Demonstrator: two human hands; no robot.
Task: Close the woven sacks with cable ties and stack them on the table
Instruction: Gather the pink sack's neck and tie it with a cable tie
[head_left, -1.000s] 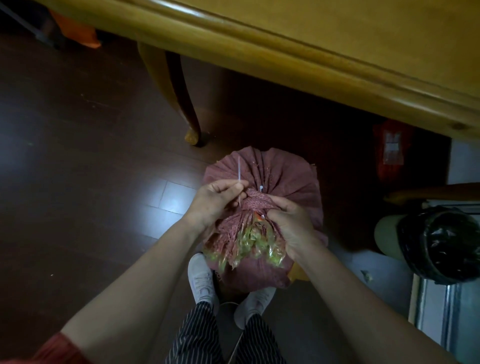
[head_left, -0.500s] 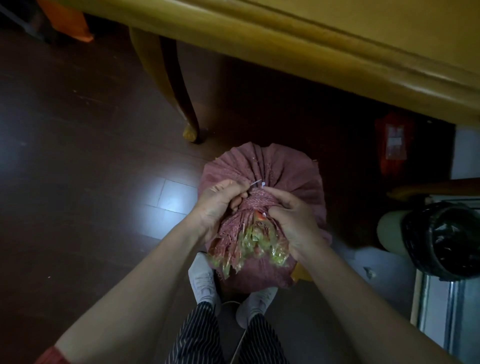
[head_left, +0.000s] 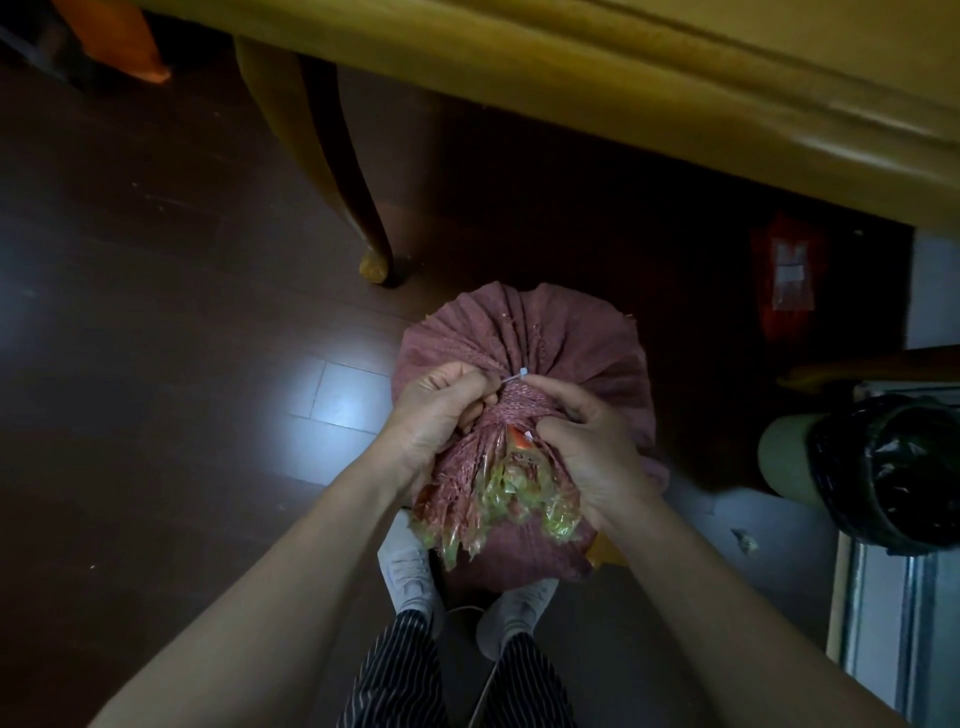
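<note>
The sack (head_left: 524, 332) stands on the floor (head_left: 156, 364) between your shoes (head_left: 410, 571) and the table (head_left: 623, 78), just right of the table leg (head_left: 332, 156). Its neck is gathered, with clear liner flaring toward you. The white tie (head_left: 515, 376) wraps the far side of the neck. Your left hand (head_left: 436, 415) pinches the tie at the left of the neck, fingers curled. Your right hand (head_left: 587, 447) grips the neck from the right, forefinger reaching to the tie's head. A lined bin (head_left: 893, 467) stands at the right.
</note>
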